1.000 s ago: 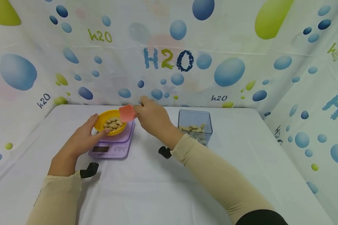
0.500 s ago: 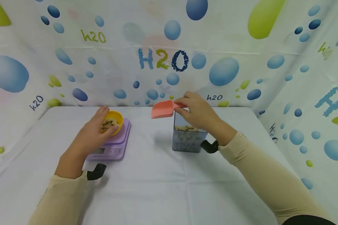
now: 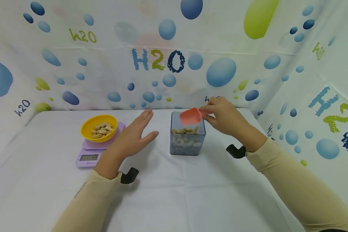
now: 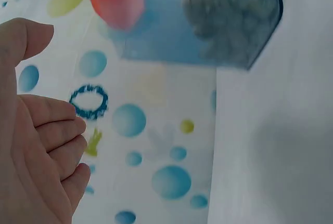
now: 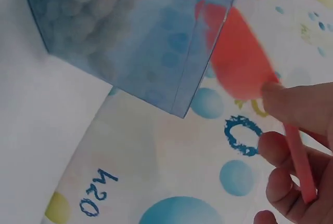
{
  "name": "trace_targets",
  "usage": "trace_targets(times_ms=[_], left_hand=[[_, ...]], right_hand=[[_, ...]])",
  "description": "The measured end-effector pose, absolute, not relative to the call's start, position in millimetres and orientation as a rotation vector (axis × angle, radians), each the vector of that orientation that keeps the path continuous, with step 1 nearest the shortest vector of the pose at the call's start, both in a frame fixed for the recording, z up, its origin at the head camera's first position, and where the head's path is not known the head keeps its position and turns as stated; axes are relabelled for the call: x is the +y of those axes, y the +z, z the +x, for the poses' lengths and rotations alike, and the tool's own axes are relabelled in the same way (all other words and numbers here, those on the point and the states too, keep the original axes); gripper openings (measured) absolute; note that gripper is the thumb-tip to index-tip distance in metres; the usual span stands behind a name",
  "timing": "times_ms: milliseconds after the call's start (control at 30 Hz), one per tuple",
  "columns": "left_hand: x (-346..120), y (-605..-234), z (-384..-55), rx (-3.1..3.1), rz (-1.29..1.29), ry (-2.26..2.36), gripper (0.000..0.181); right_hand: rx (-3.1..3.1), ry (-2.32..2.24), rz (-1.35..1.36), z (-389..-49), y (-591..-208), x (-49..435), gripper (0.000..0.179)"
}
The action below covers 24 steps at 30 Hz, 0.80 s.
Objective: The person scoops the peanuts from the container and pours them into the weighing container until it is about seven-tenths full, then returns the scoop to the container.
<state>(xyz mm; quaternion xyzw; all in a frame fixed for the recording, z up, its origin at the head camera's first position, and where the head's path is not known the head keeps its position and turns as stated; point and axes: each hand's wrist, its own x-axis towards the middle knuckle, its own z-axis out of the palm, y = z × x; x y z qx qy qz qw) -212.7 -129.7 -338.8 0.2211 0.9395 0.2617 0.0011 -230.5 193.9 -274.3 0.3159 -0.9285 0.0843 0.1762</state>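
My right hand (image 3: 227,119) grips the handle of a coral-pink scoop (image 3: 190,116). The scoop's pan is over the opening of a clear bluish square container (image 3: 187,146), partly filled with peanuts (image 3: 185,130) in their shells. In the right wrist view, thumb and curled fingers hold the scoop's handle (image 5: 300,164). My left hand (image 3: 129,138) hovers between the scale and the container, fingers extended, thumb apart, holding nothing. Left of it, a yellow bowl (image 3: 87,126) with several peanuts (image 3: 102,130) sits on a purple kitchen scale (image 3: 88,146).
The scale's display (image 3: 88,157) is lit, its digits too small to read surely; my left forearm hides the scale's right side. A white cloth (image 3: 174,199) covers the table. Behind it hangs a patterned curtain (image 3: 110,74) with blue and green drops.
My left hand has let go of the yellow bowl and moved right; the bowl, tilted before, now sits level on the scale. My right hand has carried the scoop rightward from the bowl to the container.
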Motion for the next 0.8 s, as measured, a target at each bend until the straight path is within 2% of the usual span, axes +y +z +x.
trace_targets(times_ms=[167,367,600,800], left_hand=[[-96.5,-341.6,-216.2,2.903,0.761,0.888,0.073],[-73.4,-350.7,-218.1,2.905,0.862,0.938,0.066],[-71.0,-356.8,-217.5,2.902,0.873,0.977,0.068],[-70.2,-358.0,-219.1,2.888,0.854,0.976,0.071]], right_hand=[[-2.511,-0.049,0.990,-230.2,-280.2,185.2,0.023],[-2.512,-0.272,1.028,-231.9,-290.1,166.7,0.030],[-2.561,-0.236,1.073,-239.2,-295.9,154.9,0.025],[-2.792,-0.103,1.080,-236.3,-278.2,157.3,0.018]])
